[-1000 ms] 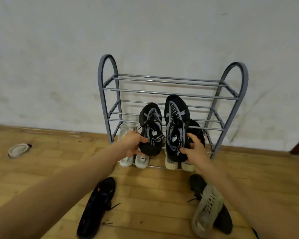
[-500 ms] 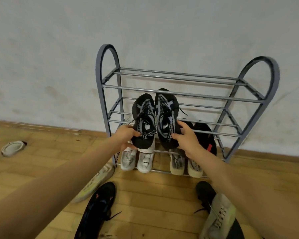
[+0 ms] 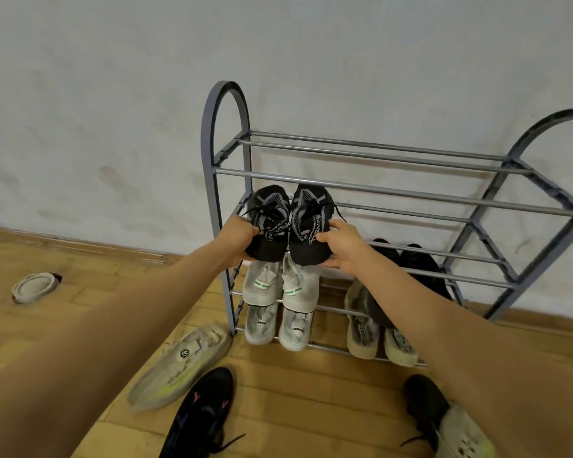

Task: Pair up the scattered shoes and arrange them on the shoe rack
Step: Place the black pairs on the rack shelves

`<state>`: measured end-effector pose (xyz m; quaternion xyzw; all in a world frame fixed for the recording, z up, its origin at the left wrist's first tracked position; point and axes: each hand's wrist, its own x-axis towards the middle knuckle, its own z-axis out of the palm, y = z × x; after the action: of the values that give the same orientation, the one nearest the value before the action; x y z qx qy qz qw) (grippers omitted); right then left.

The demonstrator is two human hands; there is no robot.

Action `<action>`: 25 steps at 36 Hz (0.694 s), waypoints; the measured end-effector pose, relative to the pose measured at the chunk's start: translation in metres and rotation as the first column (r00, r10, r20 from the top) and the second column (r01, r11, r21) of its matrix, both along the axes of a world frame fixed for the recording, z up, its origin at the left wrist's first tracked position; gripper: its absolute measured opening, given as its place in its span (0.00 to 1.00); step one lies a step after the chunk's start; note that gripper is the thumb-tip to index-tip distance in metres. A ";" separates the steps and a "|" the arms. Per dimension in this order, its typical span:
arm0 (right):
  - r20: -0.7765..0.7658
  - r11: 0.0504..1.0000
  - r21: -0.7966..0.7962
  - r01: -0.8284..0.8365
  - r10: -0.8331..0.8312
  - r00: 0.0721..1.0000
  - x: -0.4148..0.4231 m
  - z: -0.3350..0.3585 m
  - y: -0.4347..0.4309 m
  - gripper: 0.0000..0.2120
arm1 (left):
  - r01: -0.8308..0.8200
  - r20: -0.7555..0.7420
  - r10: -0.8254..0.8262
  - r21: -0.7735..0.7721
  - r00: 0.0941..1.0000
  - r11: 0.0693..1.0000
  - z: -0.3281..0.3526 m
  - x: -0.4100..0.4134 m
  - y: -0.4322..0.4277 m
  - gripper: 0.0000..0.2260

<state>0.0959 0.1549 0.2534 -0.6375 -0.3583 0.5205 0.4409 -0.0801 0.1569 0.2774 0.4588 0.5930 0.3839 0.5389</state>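
A grey metal shoe rack (image 3: 387,193) with several tiers stands against the white wall. My left hand (image 3: 237,238) grips the heel of one black knit sneaker (image 3: 268,223). Its mate, the second black sneaker (image 3: 309,226), is held at the heel by my right hand (image 3: 343,246). Both shoes lie side by side, toes toward the wall, at the left end of the middle tier. Below them sit two white high-top pairs (image 3: 278,305), a pale pair (image 3: 377,335) and a black pair (image 3: 417,266).
Loose shoes lie on the wooden floor: a pale sneaker with a green sole (image 3: 179,365), a black sneaker (image 3: 199,418), a black and a pale shoe (image 3: 444,421) at lower right, and a pale shoe (image 3: 33,287) far left.
Both hands have carried the black pair leftward along the rack to its left end, and the view has come closer to the rack.
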 end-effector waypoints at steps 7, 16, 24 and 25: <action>-0.136 0.998 -0.035 0.048 -0.052 0.989 0.002 -0.004 0.003 0.26 | -0.037 -0.014 0.037 0.050 0.999 0.998 -0.002 0.005 0.013 0.15; -0.087 0.999 0.003 0.033 -0.032 0.996 -0.009 0.000 0.010 0.20 | -0.020 -0.025 0.020 -0.014 1.000 1.000 -0.006 0.003 0.030 0.09; 0.160 1.000 0.008 -0.005 0.004 0.987 0.002 -0.011 0.010 0.17 | 0.050 -0.425 0.020 0.152 0.905 0.987 -0.022 0.000 0.036 0.09; 0.276 0.999 0.032 -0.020 0.011 0.961 0.004 -0.012 0.010 0.18 | 0.085 -0.484 0.026 0.205 0.874 0.975 -0.025 0.002 0.035 0.09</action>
<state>0.0996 0.1648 0.2415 -0.6934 -0.4301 0.4236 0.3935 -0.0785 0.1922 0.2523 0.6061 0.6555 0.3118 0.3252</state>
